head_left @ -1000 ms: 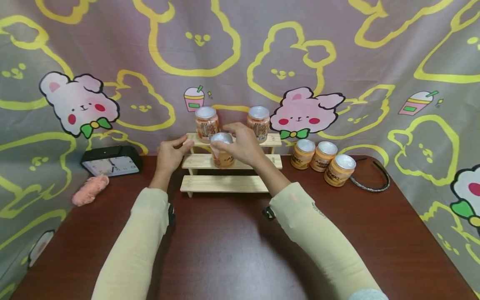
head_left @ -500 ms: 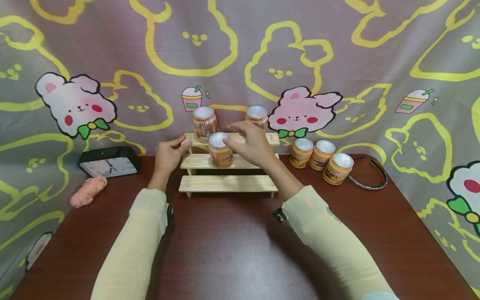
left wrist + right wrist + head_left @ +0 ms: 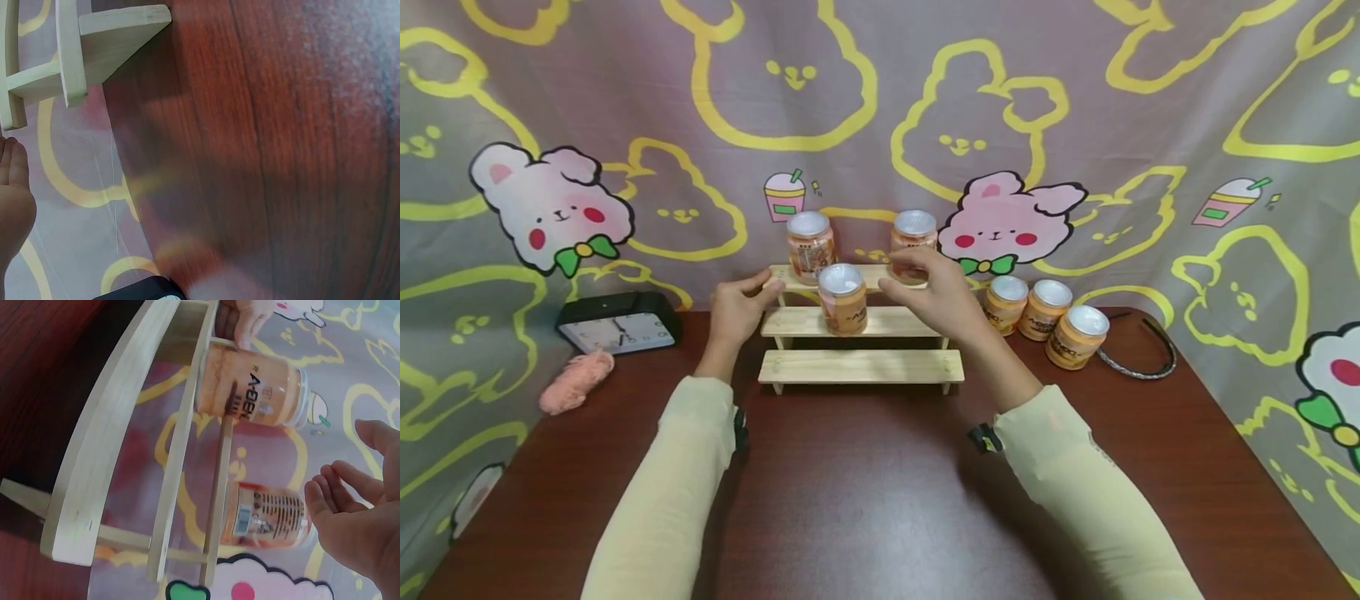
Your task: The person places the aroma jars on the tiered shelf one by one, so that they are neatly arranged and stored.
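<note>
A three-tier wooden display stand [image 3: 859, 367] stands at the back of the table. An orange jar with a silvery lid [image 3: 842, 302] sits upright on its middle tier, left of centre. Two more such jars, a left jar [image 3: 809, 247] and a right jar [image 3: 914, 223], stand on the top tier. My left hand [image 3: 735, 310] pinches the left end of the top tier between thumb and fingers. My right hand [image 3: 942, 292] holds nothing, its thumb and fingers spread apart. It is right of the middle-tier jar and partly covers the right top jar in the head view.
Three similar jars [image 3: 1036, 312] stand on the table [image 3: 865, 492] right of the stand, beside a headband [image 3: 1142, 375]. A black clock [image 3: 621, 323] and a fluffy pink item [image 3: 576, 383] lie at the left. A patterned curtain [image 3: 865, 100] hangs behind.
My right hand has let go of the jar on the middle tier and moved away to the right. The jar stays on the tier; my left hand keeps its place.
</note>
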A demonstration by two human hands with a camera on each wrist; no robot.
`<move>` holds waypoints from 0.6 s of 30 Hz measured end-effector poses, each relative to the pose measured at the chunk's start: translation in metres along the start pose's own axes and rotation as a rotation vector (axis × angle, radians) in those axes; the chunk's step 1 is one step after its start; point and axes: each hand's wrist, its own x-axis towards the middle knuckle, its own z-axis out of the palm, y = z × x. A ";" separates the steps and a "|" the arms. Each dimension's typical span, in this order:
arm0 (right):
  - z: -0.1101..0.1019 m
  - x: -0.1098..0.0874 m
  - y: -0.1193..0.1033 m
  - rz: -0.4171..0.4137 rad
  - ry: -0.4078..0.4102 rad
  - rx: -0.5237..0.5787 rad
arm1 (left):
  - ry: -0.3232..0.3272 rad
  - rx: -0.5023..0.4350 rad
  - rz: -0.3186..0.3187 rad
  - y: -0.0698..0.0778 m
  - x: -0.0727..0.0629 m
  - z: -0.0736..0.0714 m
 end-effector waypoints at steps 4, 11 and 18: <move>-0.010 -0.004 0.004 -0.001 0.015 -0.011 | 0.003 0.002 0.007 0.002 0.000 0.000; -0.024 -0.011 0.011 0.024 0.043 0.005 | 0.001 0.010 -0.001 0.003 0.000 0.000; -0.034 -0.021 0.023 0.056 0.029 -0.023 | 0.008 0.013 0.012 0.001 0.000 -0.001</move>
